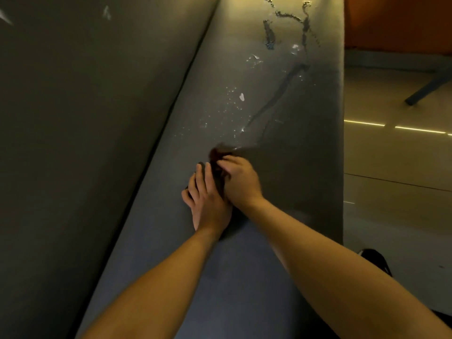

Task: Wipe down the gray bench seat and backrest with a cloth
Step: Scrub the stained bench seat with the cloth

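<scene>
A long gray upholstered bench seat (156, 253) is seen running away from the camera, with the matching gray padded backrest (85, 118) rising along its left side. A small dark reddish-brown cloth (216, 154) is found bunched on the middle of the seat, well away from the backrest. The cloth is gripped by the right hand (241, 182), whose fingers are curled over it and pressed down onto the seat. The left hand (208, 199) is laid just beside it, touching the right hand at the wrist, with its fingers held straight and flat against the seat; nothing is grasped by it. How much of the cloth lies under the two hands cannot be told.

Beyond the cloth, a dark wet streak (269, 104) is traced up the seat, and pale flecks and droplets (241, 96) are scattered beside it. Rough, cracked marks (286, 17) are seen at the far end of the seat.

To the right of the seat, a pale tiled floor (391, 167) is shown, crossed by thin bright lines of reflected light. A dark slanted furniture leg (428, 86) is set on it, below an orange surface (403, 20). A black shoe (374, 260) is glimpsed at the lower right.
</scene>
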### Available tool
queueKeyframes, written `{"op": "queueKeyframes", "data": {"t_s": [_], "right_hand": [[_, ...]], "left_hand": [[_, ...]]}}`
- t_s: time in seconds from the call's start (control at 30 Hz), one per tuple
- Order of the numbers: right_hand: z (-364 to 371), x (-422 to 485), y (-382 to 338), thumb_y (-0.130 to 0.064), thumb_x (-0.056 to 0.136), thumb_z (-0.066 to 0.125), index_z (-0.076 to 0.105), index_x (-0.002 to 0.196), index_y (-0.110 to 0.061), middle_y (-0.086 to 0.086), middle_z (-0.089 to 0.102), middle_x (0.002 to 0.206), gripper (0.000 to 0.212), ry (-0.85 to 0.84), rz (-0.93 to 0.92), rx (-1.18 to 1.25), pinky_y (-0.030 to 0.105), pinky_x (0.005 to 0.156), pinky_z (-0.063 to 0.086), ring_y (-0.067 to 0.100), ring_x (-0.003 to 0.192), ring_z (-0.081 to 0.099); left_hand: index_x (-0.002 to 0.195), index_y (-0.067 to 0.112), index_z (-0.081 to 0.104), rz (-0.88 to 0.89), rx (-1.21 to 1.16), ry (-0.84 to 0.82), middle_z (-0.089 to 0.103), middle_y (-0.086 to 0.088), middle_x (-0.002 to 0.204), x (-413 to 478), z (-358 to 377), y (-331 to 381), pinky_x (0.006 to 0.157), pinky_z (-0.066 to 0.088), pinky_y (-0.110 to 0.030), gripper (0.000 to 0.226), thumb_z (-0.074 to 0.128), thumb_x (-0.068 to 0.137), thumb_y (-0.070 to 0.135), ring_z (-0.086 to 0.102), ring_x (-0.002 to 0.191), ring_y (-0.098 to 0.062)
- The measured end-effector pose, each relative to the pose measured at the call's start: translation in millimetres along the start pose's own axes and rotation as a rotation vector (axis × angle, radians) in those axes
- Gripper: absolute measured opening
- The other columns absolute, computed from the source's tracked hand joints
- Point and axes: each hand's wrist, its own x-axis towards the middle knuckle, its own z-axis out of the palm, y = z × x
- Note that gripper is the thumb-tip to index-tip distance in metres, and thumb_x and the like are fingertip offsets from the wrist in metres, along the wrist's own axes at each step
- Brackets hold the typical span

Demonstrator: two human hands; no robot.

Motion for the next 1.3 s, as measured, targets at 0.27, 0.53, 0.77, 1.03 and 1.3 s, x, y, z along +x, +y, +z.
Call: {"op": "queueKeyframes", "data": {"t_s": [0.27,0.53,0.77,1.03,1.3], "right_hand": [[-51,23,57,0.000,0.098,0.049,0.055,0.144,-0.010,0.010,0.045,0.155,0.048,0.072,0.079,-0.172,0.042,0.121,0.029,0.029,0.147,0.033],[-8,25,4,-0.003,0.098,0.051,0.068,0.130,-0.012,0.007,0.060,0.140,0.037,0.057,0.049,0.029,0.035,0.112,0.038,0.026,0.133,0.050],[-5,14,12,-0.010,0.103,0.049,0.060,0.139,-0.016,0.004,0.052,0.150,0.038,-0.155,-0.141,-0.103,0.046,0.119,0.036,0.023,0.145,0.038],[-70,-7,68,-0.001,0.099,0.046,0.054,0.146,-0.012,0.007,0.043,0.156,0.049,0.115,0.215,-0.131,0.041,0.122,0.027,0.025,0.149,0.029],[-66,-38,63,0.001,0.095,0.053,0.063,0.139,-0.017,0.002,0.052,0.151,0.048,-0.199,-0.079,-0.087,0.040,0.120,0.032,0.022,0.145,0.037]], "left_hand": [[0.162,0.021,0.009,0.005,-0.067,0.038,0.013,-0.001,0.169,1,2,-1,0.120,0.009,-0.055,0.076,0.035,0.099,0.054,0.014,0.152,-0.024],[0.161,0.015,0.016,0.021,-0.020,0.070,0.024,-0.005,0.166,2,6,-4,0.116,0.015,-0.053,0.083,0.029,0.092,0.059,0.023,0.147,-0.026],[0.161,0.022,0.013,0.033,0.013,0.055,0.022,-0.007,0.167,-1,2,-3,0.117,0.018,-0.055,0.077,0.033,0.096,0.057,0.024,0.148,-0.029],[0.160,0.040,0.007,0.009,0.046,-0.015,0.003,-0.007,0.169,-3,-5,4,0.119,0.008,-0.056,0.068,0.038,0.101,0.053,0.014,0.150,-0.031],[0.160,0.042,0.009,-0.016,0.132,-0.099,-0.012,-0.010,0.169,-2,-22,19,0.120,0.003,-0.058,0.062,0.036,0.105,0.049,0.008,0.151,-0.036]]}}
